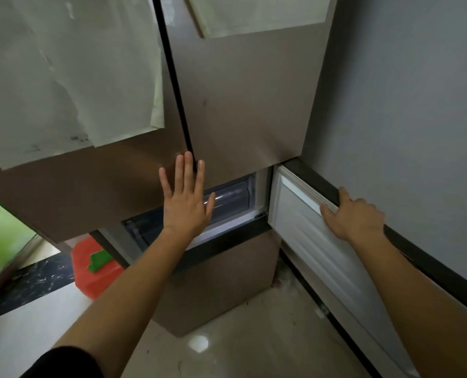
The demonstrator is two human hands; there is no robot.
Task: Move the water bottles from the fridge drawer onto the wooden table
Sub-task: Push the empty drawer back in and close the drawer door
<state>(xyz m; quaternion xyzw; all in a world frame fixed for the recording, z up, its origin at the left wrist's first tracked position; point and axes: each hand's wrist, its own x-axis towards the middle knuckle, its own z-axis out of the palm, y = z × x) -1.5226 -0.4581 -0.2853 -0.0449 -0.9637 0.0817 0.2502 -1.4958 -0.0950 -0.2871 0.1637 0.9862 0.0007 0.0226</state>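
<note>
— Step in hand?
— Getting at the fridge drawer (235,196). Right hand (355,214) at 3 o'clock, clamped over the top edge of the open lower door (316,241), thumb on its white liner. Left hand (187,199) near centre, flat, fingers spread apart, holding nothing, raised just in front of the drawer.
— How to do it well?
— Swing the door fully wide first, then hook the drawer's front lip and pull straight out, level.
— And the water bottles?
— Not made out. Clear drawer, only glints inside; cannot tell the contents. No tabletop in view.
</note>
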